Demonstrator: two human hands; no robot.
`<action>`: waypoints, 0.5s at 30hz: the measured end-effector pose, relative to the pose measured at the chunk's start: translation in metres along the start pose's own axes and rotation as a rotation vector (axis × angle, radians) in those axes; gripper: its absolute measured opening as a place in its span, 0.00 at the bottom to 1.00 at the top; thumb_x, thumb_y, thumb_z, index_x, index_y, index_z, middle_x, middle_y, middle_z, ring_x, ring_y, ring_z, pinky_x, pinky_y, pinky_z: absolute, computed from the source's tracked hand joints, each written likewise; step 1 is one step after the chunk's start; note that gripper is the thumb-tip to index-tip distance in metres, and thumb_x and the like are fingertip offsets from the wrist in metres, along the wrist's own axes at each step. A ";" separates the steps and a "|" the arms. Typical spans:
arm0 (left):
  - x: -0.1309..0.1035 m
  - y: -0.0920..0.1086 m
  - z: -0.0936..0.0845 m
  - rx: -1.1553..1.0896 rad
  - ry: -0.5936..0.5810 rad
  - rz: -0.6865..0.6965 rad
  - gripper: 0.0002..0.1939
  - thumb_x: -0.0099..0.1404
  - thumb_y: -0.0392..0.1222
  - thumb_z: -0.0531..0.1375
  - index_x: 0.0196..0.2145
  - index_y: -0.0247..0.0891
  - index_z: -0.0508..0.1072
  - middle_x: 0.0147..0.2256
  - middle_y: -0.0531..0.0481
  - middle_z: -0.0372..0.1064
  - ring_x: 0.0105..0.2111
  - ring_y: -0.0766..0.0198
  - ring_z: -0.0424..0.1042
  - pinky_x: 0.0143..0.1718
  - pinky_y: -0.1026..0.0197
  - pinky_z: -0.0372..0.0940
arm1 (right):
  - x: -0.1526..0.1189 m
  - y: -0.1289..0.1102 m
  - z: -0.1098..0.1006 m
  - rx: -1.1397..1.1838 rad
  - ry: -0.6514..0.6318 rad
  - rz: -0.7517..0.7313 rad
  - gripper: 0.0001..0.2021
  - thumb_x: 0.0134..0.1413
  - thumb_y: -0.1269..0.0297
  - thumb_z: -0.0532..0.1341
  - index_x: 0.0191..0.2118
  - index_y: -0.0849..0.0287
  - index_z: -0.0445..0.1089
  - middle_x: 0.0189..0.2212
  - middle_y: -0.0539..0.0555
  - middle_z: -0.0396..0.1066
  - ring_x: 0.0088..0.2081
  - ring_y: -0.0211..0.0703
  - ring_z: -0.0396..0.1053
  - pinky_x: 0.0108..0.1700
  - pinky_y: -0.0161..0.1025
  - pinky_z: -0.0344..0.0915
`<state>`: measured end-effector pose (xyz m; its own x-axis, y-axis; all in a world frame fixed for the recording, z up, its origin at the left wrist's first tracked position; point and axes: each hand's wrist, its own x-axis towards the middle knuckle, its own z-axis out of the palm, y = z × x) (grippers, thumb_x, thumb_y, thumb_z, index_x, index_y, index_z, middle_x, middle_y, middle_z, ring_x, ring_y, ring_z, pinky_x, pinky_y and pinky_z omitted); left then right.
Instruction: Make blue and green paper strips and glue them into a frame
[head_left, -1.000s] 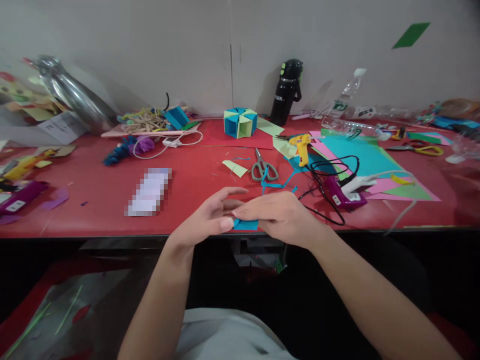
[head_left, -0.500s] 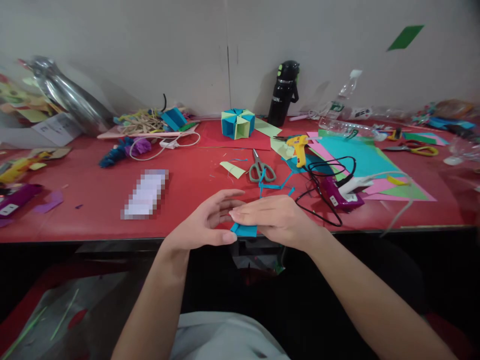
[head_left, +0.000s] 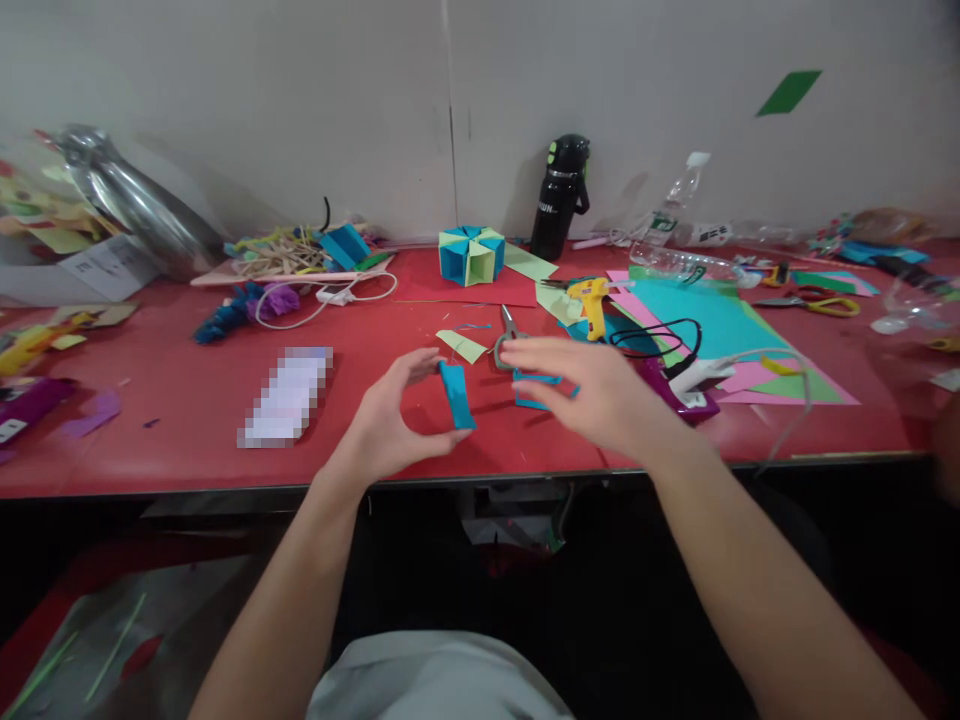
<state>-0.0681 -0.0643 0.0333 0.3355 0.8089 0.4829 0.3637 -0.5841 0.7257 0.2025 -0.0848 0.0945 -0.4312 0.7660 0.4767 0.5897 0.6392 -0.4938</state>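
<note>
Between the thumb and fingers of my left hand (head_left: 390, 420) I hold a small folded piece of blue paper (head_left: 456, 396) by its ends, above the red table (head_left: 375, 330). My right hand (head_left: 592, 395) hovers to the right with its fingers spread, nothing in its grasp. Under its fingers lie thin blue paper strips (head_left: 536, 378), partly covered. Grey-handled scissors (head_left: 508, 325) rest just beyond, their handles half hidden by my right hand. A pale green paper scrap (head_left: 461, 346) lies beside them.
Farther back stand a blue and pale green folded paper shape (head_left: 471, 256) and a black bottle (head_left: 561, 200). At right are a yellow glue gun (head_left: 592, 300), coloured sheets (head_left: 720, 330), cables and a purple power strip (head_left: 686, 400). A phone (head_left: 289, 395) lies at left.
My hands have moved apart. The right one has let go of the blue paper and shifted right; the left one has raised the paper and turned it upright. The view has shifted slightly.
</note>
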 end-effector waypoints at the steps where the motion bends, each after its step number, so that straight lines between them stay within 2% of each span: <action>1: 0.002 -0.007 -0.002 0.037 0.024 0.024 0.48 0.47 0.44 0.77 0.63 0.44 0.64 0.58 0.39 0.71 0.58 0.44 0.72 0.62 0.41 0.66 | 0.008 0.003 -0.009 -0.034 0.013 0.078 0.13 0.64 0.67 0.63 0.52 0.54 0.78 0.52 0.55 0.79 0.53 0.51 0.76 0.57 0.49 0.73; 3: 0.005 -0.018 -0.005 0.072 0.057 0.045 0.47 0.47 0.45 0.77 0.62 0.43 0.66 0.58 0.39 0.71 0.57 0.44 0.73 0.62 0.41 0.67 | 0.027 0.016 -0.022 -0.106 -0.047 0.240 0.09 0.64 0.64 0.63 0.46 0.55 0.79 0.42 0.55 0.82 0.43 0.49 0.78 0.47 0.46 0.74; 5: 0.010 -0.026 -0.006 0.065 0.082 0.056 0.46 0.47 0.44 0.77 0.62 0.43 0.66 0.58 0.39 0.70 0.58 0.45 0.73 0.62 0.41 0.67 | 0.051 0.036 -0.024 -0.198 -0.175 0.360 0.09 0.64 0.62 0.62 0.38 0.58 0.79 0.37 0.56 0.81 0.39 0.47 0.77 0.44 0.43 0.72; 8: 0.016 -0.035 -0.005 0.006 0.124 0.071 0.45 0.47 0.44 0.78 0.61 0.42 0.67 0.57 0.39 0.71 0.58 0.46 0.72 0.62 0.42 0.67 | 0.087 0.071 -0.011 -0.320 -0.370 0.598 0.10 0.60 0.61 0.65 0.31 0.62 0.77 0.31 0.60 0.79 0.34 0.46 0.76 0.40 0.42 0.70; 11: 0.020 -0.042 -0.002 -0.082 0.234 0.104 0.42 0.47 0.45 0.77 0.58 0.40 0.68 0.56 0.39 0.71 0.57 0.47 0.73 0.61 0.42 0.68 | 0.112 0.094 0.008 -0.213 -0.584 0.862 0.15 0.59 0.57 0.67 0.30 0.66 0.75 0.27 0.60 0.77 0.30 0.44 0.75 0.36 0.40 0.71; 13: 0.021 -0.045 -0.001 -0.118 0.309 0.126 0.42 0.47 0.46 0.78 0.57 0.39 0.68 0.56 0.37 0.71 0.57 0.48 0.73 0.61 0.43 0.68 | 0.121 0.099 0.017 -0.146 -0.635 0.941 0.19 0.56 0.52 0.69 0.32 0.68 0.75 0.25 0.59 0.76 0.29 0.43 0.75 0.34 0.39 0.72; 15: 0.020 -0.047 -0.001 -0.129 0.355 0.135 0.43 0.47 0.47 0.78 0.57 0.39 0.67 0.56 0.37 0.71 0.57 0.48 0.72 0.61 0.43 0.67 | 0.127 0.097 0.023 -0.221 -0.701 0.945 0.23 0.51 0.47 0.71 0.33 0.68 0.75 0.24 0.58 0.75 0.28 0.44 0.74 0.33 0.40 0.72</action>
<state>-0.0794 -0.0203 0.0091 0.0437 0.7116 0.7012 0.2168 -0.6919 0.6887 0.1891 0.0760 0.0905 -0.0016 0.8406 -0.5417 0.9487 -0.1700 -0.2667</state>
